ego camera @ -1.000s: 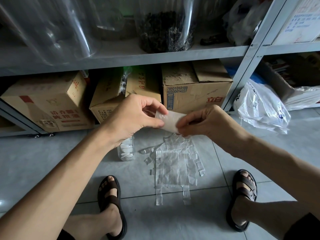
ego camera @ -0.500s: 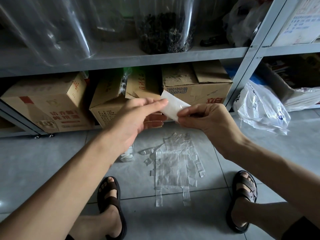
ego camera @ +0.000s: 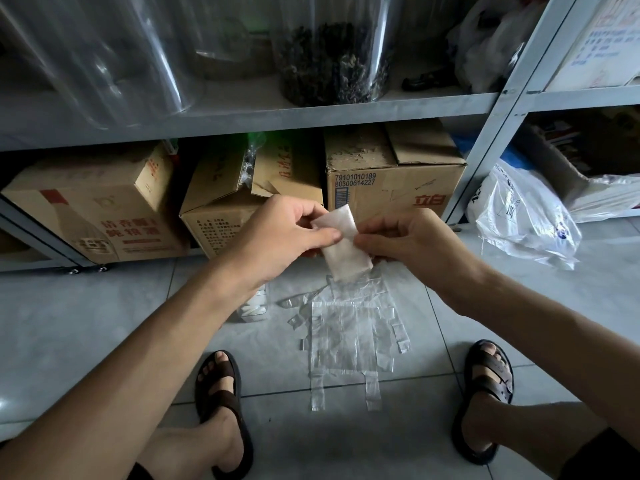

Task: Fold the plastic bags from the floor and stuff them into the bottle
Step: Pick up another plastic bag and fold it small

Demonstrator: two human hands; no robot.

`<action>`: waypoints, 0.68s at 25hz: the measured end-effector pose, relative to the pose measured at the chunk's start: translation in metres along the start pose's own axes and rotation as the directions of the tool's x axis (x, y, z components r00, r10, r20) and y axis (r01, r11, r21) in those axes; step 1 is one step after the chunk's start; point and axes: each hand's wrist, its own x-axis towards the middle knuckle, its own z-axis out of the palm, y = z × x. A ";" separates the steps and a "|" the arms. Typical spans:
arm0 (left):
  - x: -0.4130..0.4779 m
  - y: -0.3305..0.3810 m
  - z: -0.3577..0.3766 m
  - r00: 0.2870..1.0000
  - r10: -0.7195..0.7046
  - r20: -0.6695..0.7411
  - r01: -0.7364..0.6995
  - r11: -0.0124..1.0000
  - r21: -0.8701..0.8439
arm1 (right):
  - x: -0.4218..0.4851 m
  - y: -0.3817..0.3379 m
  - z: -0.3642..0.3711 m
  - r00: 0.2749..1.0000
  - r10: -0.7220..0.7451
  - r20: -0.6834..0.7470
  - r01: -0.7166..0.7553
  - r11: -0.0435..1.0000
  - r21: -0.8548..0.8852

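Mid-frame we've got the folded bag (ego camera: 347,253) pinched between thumb and fingers of both left hand (ego camera: 281,233) and right hand (ego camera: 414,241). The bottle (ego camera: 255,307) stands just below the left wrist, and the flat bags (ego camera: 349,337) lie lower centre.

The left forearm (ego camera: 156,341) and right forearm (ego camera: 526,313) are bare, as are the left hand (ego camera: 277,237) and right hand (ego camera: 412,240). The feet wear dark brown open-toed footwear with broad straps: a left sandal (ego camera: 221,393) and a right sandal (ego camera: 491,382). Dark shorts (ego camera: 602,455) edge the right thigh.
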 end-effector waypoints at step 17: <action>-0.002 -0.001 0.007 0.993 -0.110 -0.047 0.102 0.983 -0.155 | -0.002 -0.004 0.002 0.994 0.106 -0.037 -0.093 0.959 0.266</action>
